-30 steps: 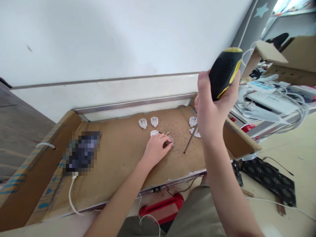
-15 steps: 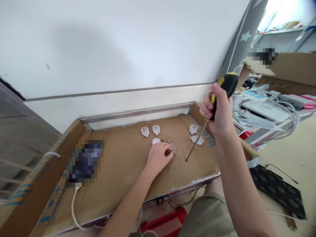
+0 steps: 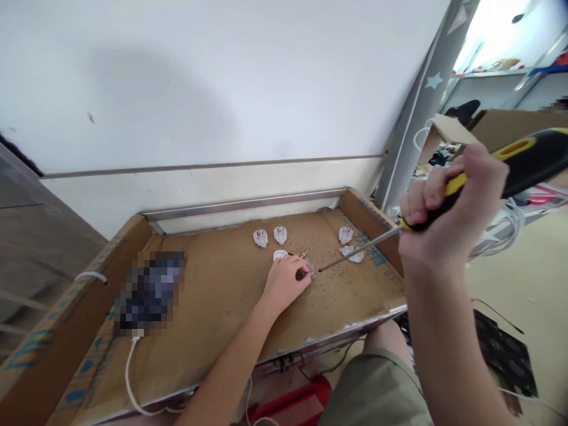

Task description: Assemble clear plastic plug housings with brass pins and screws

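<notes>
My right hand (image 3: 450, 207) is wrapped round the black-and-yellow handle of a screwdriver (image 3: 535, 163). Its long shaft slants down to the left, and the tip hovers just right of my left hand (image 3: 288, 278). That hand rests low on the cardboard, thumb and fingers pinched on a small clear plug part (image 3: 312, 271), mostly hidden by the fingers. Behind the fingers lie a white plug piece (image 3: 280, 255) and some small metal pins (image 3: 305, 253). Tiny dark screws (image 3: 328, 284) are scattered over the cardboard to the right.
Two clear plugs (image 3: 260, 238) stand at the back; another plug (image 3: 345, 235) and a plug piece (image 3: 352, 254) lie at the right. A blurred-out device (image 3: 155, 290) with a white cable sits left. Cardboard walls (image 3: 373, 222) edge the surface. A red object (image 3: 288, 405) is below.
My right hand has swung right and towards me, tilting the screwdriver flatter. Its tip has moved left, closer to my left hand, which stays in place with its pinch.
</notes>
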`<action>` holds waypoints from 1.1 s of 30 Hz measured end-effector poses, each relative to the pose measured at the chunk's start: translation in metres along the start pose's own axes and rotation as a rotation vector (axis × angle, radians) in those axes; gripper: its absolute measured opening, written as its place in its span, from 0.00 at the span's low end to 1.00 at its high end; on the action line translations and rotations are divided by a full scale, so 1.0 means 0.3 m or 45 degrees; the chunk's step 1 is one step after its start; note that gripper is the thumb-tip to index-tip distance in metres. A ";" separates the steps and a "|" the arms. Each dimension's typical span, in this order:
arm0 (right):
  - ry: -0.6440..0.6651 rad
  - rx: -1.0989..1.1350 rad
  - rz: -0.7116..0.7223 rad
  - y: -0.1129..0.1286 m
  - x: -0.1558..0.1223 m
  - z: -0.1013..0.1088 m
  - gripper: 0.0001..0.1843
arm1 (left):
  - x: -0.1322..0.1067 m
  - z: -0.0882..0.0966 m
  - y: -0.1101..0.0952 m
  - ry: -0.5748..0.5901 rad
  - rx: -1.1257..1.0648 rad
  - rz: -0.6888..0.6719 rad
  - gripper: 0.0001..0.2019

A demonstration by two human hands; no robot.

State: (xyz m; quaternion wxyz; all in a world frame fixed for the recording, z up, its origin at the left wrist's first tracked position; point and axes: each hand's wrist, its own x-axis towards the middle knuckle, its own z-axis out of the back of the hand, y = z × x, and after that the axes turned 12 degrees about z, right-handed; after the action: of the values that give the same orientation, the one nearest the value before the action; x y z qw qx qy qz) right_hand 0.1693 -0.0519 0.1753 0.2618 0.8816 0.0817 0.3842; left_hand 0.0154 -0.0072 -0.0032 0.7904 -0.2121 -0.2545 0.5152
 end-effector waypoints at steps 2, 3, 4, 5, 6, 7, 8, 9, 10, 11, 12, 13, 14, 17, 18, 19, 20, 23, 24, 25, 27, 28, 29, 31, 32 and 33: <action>-0.028 0.000 0.001 -0.017 -0.023 -0.025 0.18 | 0.000 0.001 0.001 0.001 -0.005 0.002 0.04; -0.032 -0.007 -0.009 -0.029 -0.035 -0.033 0.19 | 0.000 0.001 0.001 0.005 -0.006 0.006 0.04; -0.030 -0.014 -0.027 -0.043 -0.046 -0.037 0.21 | 0.001 0.002 0.001 0.010 -0.005 0.011 0.03; -0.029 -0.020 -0.044 -0.054 -0.055 -0.039 0.22 | 0.002 0.002 0.002 0.015 -0.003 0.016 0.03; -0.035 -0.029 -0.056 -0.063 -0.061 -0.039 0.22 | 0.003 0.003 0.002 0.020 0.000 0.020 0.03; -0.045 -0.034 -0.062 -0.068 -0.063 -0.037 0.21 | 0.004 0.003 0.003 0.023 0.003 0.021 0.03; -0.055 -0.040 -0.060 -0.069 -0.062 -0.034 0.20 | 0.005 0.003 0.003 0.025 0.006 0.019 0.04; -0.060 -0.047 -0.050 -0.066 -0.058 -0.031 0.19 | 0.006 0.003 0.003 0.024 0.007 0.015 0.04; -0.061 -0.050 -0.040 -0.062 -0.052 -0.028 0.19 | 0.007 0.002 0.003 0.023 0.008 0.011 0.04; -0.065 -0.051 -0.034 -0.056 -0.045 -0.025 0.18 | 0.007 0.001 0.004 0.022 0.009 0.007 0.04; -0.073 -0.048 -0.026 -0.050 -0.038 -0.022 0.18 | 0.007 0.000 0.004 0.020 0.008 0.004 0.04; -0.085 -0.044 -0.019 -0.046 -0.032 -0.020 0.18 | 0.007 -0.002 0.005 0.019 0.006 0.000 0.04; -0.103 -0.039 -0.013 -0.043 -0.028 -0.018 0.18 | 0.006 -0.003 0.006 0.018 0.004 -0.004 0.03; -0.121 -0.049 0.006 -0.051 -0.027 -0.015 0.18 | 0.007 -0.008 0.011 0.012 -0.003 -0.018 0.03; -0.109 -0.061 0.012 -0.057 -0.031 -0.014 0.19 | 0.007 -0.008 0.012 0.010 -0.004 -0.021 0.03; -0.093 -0.073 0.013 -0.064 -0.035 -0.013 0.20 | 0.007 -0.009 0.014 0.008 -0.006 -0.021 0.03; -0.073 -0.082 0.017 -0.071 -0.038 -0.012 0.20 | 0.008 -0.009 0.015 0.010 -0.005 -0.020 0.03; -0.047 -0.103 0.021 -0.085 -0.043 -0.010 0.21 | 0.008 -0.007 0.014 0.023 0.005 -0.017 0.03; -0.050 -0.106 0.020 -0.087 -0.042 -0.010 0.21 | 0.008 -0.006 0.013 0.025 0.009 -0.017 0.03; -0.058 -0.107 0.021 -0.088 -0.041 -0.010 0.21 | 0.008 -0.006 0.012 0.022 0.012 -0.014 0.03; -0.090 -0.101 0.013 -0.087 -0.038 -0.010 0.21 | 0.007 -0.005 0.010 0.015 0.014 -0.010 0.03; -0.096 -0.098 0.009 -0.087 -0.036 -0.009 0.20 | 0.007 -0.006 0.010 0.013 0.015 -0.010 0.03; -0.092 -0.100 0.009 -0.088 -0.035 -0.009 0.20 | 0.006 -0.006 0.010 0.013 0.016 -0.012 0.03; -0.066 -0.114 0.018 -0.093 -0.034 -0.006 0.21 | 0.007 -0.008 0.010 0.012 0.017 -0.019 0.03; -0.052 -0.121 0.025 -0.097 -0.033 -0.004 0.21 | 0.007 -0.008 0.010 0.013 0.017 -0.022 0.03; -0.046 -0.127 0.032 -0.102 -0.031 -0.001 0.22 | 0.007 -0.009 0.009 0.011 0.016 -0.022 0.03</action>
State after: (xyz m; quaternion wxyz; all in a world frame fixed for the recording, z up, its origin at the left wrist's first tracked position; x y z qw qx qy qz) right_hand 0.1643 -0.0291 0.1536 0.3019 0.8752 0.0467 0.3752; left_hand 0.0158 -0.0045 -0.0065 0.7972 -0.2072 -0.2498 0.5090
